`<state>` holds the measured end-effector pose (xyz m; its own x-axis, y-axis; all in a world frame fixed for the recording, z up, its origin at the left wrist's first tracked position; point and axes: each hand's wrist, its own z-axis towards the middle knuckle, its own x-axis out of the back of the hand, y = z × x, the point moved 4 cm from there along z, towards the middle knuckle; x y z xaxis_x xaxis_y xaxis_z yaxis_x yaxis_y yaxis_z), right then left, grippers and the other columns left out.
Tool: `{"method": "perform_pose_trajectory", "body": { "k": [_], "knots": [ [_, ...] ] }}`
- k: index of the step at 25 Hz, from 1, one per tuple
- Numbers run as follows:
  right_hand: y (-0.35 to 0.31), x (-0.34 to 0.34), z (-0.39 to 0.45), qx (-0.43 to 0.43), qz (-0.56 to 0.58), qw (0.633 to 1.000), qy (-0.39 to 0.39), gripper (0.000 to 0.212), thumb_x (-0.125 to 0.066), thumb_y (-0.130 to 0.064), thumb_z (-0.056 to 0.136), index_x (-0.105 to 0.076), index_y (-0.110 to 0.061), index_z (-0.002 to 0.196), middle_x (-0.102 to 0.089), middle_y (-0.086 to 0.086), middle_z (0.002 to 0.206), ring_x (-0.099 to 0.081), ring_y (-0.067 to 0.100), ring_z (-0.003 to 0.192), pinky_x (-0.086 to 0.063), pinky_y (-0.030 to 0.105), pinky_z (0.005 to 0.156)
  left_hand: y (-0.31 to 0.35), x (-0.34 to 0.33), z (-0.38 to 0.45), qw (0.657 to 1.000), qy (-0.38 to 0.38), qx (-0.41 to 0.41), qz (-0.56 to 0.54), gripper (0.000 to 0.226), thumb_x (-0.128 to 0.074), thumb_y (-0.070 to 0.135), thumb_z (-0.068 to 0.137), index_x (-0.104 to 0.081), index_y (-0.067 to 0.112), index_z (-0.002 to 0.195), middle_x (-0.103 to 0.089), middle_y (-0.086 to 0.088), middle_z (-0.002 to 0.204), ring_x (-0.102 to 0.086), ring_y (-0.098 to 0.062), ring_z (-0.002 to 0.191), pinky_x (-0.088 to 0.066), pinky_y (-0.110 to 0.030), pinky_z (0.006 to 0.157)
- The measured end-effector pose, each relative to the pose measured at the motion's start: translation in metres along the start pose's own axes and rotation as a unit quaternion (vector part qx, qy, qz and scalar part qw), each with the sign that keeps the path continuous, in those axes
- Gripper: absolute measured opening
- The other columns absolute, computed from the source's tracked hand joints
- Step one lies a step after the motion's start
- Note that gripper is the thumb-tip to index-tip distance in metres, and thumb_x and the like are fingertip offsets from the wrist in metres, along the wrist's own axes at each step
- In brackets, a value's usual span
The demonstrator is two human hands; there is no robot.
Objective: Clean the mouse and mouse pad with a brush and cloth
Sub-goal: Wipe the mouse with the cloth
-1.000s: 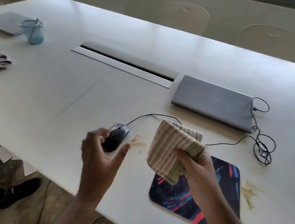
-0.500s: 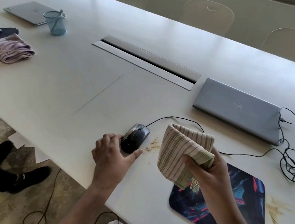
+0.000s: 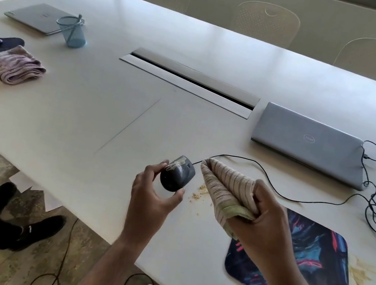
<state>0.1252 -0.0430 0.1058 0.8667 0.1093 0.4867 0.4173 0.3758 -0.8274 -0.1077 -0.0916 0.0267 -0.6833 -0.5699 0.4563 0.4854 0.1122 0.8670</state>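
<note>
- Wiping step on the mouse point(image 3: 177, 177) is in hand: left hand point(image 3: 151, 195) holds it raised just off the counter point(image 3: 86, 112), tilted, thumb and fingers clamped round its sides; pale smear visible on its top.
- Right hand point(image 3: 268, 222) is closed on a bunched striped cloth point(image 3: 223, 186), whose folded tip points at the mouse from 3 o'clock, just beside it; contact unclear.
- Next move, by my read: press the cloth tip onto the smeared top and rub while the left hand steadies; firm grip needed, since the cable point(image 3: 275, 180) can tug.
- Mouse pad point(image 3: 306, 261) lies at 5 o'clock of the mouse, partly under the right forearm, apparently not wiped yet.
- Crumbs point(image 3: 199, 192) sit on the counter between mouse and cloth; a yellowish stain point(image 3: 359, 275) lies at 3 o'clock of the pad.
- No brush clearly identifiable.
- Around: closed laptop point(image 3: 307, 142) at 1 o'clock, coiled cable beside it; blue mesh cup point(image 3: 72, 31), second laptop point(image 3: 39, 17) and purple cloth point(image 3: 15, 66) far at 10 o'clock.
- Obstruction: only the trailing cable crosses the work spot.
</note>
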Motion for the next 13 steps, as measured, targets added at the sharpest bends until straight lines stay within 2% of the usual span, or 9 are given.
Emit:
{"method": "perform_pose_trajectory", "body": {
  "k": [2,3,4,5,6,7,9,11,13],
  "knots": [
    [-0.024,-0.008,0.003,0.079,-0.068,0.995,0.0,0.044,-0.075,-0.021,0.077,-0.032,-0.029,0.082,-0.062,-0.028,0.078,-0.042,0.002,0.055,-0.036,0.02,0.047,0.01,0.003,0.003,0.999,-0.006,-0.028,-0.031,0.063,-0.09,0.027,0.074,-0.054,0.036,0.126,-0.063,0.022,0.129,-0.057,-0.013,0.124,-0.049,-0.037,0.097],
    [-0.034,-0.013,0.004,0.12,-0.085,0.989,-0.006,0.04,-0.071,-0.028,0.08,-0.032,-0.032,0.086,-0.064,-0.042,0.094,-0.053,0.0,0.061,-0.041,0.017,0.052,0.014,0.004,0.004,0.998,-0.006,-0.04,-0.039,0.064,-0.09,0.027,0.073,-0.054,0.036,0.125,-0.064,0.02,0.127,-0.059,-0.014,0.12,-0.05,-0.035,0.094],
    [-0.042,-0.018,0.006,0.157,-0.094,0.983,-0.018,0.033,-0.069,-0.031,0.084,-0.036,-0.033,0.09,-0.066,-0.041,0.117,-0.067,0.001,0.077,-0.049,0.019,0.06,0.018,0.006,0.005,0.998,-0.006,-0.048,-0.044,0.064,-0.09,0.031,0.072,-0.053,0.037,0.124,-0.065,0.018,0.125,-0.061,-0.014,0.116,-0.049,-0.032,0.092],
    [-0.048,-0.024,0.007,0.191,-0.103,0.976,-0.03,0.029,-0.069,-0.031,0.088,-0.042,-0.031,0.097,-0.067,-0.027,0.135,-0.074,0.006,0.105,-0.056,0.023,0.071,0.021,0.007,0.007,0.998,-0.006,-0.052,-0.046,0.062,-0.088,0.037,0.071,-0.052,0.039,0.121,-0.066,0.017,0.121,-0.062,-0.014,0.111,-0.049,-0.029,0.088],
    [-0.053,-0.03,0.008,0.221,-0.119,0.967,-0.046,0.03,-0.072,-0.027,0.09,-0.046,-0.029,0.105,-0.065,-0.013,0.144,-0.067,0.011,0.127,-0.058,0.026,0.084,0.024,0.008,0.008,0.997,-0.005,-0.052,-0.048,0.058,-0.084,0.044,0.07,-0.05,0.044,0.118,-0.066,0.016,0.118,-0.062,-0.015,0.107,-0.05,-0.028,0.085],
    [-0.056,-0.037,0.007,0.247,-0.14,0.957,-0.064,0.036,-0.076,-0.022,0.09,-0.049,-0.026,0.113,-0.063,-0.005,0.148,-0.058,0.013,0.14,-0.057,0.028,0.095,0.025,0.01,0.009,0.997,-0.004,-0.05,-0.05,0.054,-0.079,0.049,0.072,-0.05,0.045,0.116,-0.066,0.014,0.115,-0.063,-0.017,0.105,-0.052,-0.03,0.083],
    [-0.062,-0.049,0.002,0.294,-0.185,0.934,-0.085,0.043,-0.08,-0.011,0.089,-0.056,-0.019,0.123,-0.058,0.002,0.154,-0.048,0.017,0.148,-0.05,0.034,0.112,0.031,0.013,0.01,0.995,-0.008,-0.078,-0.068,0.053,-0.074,0.057,0.081,-0.055,0.031,0.123,-0.067,0.004,0.118,-0.066,-0.023,0.111,-0.055,-0.042,0.091],
    [-0.064,-0.061,-0.004,0.327,-0.232,0.911,-0.101,0.047,-0.073,-0.008,0.094,-0.061,-0.011,0.139,-0.054,0.006,0.157,-0.044,0.023,0.151,-0.043,0.041,0.12,0.038,0.016,0.009,0.98,-0.026,-0.083,-0.176,0.077,-0.072,0.069,0.082,-0.057,0.007,0.125,-0.068,-0.009,0.121,-0.066,-0.033,0.116,-0.052,-0.054,0.099],
    [-0.063,-0.07,-0.009,0.335,-0.259,0.9,-0.109,0.054,-0.066,-0.008,0.098,-0.055,-0.009,0.151,-0.049,0.007,0.161,-0.039,0.026,0.154,-0.038,0.045,0.123,0.046,0.021,0.011,0.963,-0.04,-0.057,-0.259,0.079,-0.073,0.069,0.08,-0.057,0.003,0.12,-0.072,-0.01,0.115,-0.069,-0.034,0.111,-0.053,-0.056,0.098]
  ]
}}
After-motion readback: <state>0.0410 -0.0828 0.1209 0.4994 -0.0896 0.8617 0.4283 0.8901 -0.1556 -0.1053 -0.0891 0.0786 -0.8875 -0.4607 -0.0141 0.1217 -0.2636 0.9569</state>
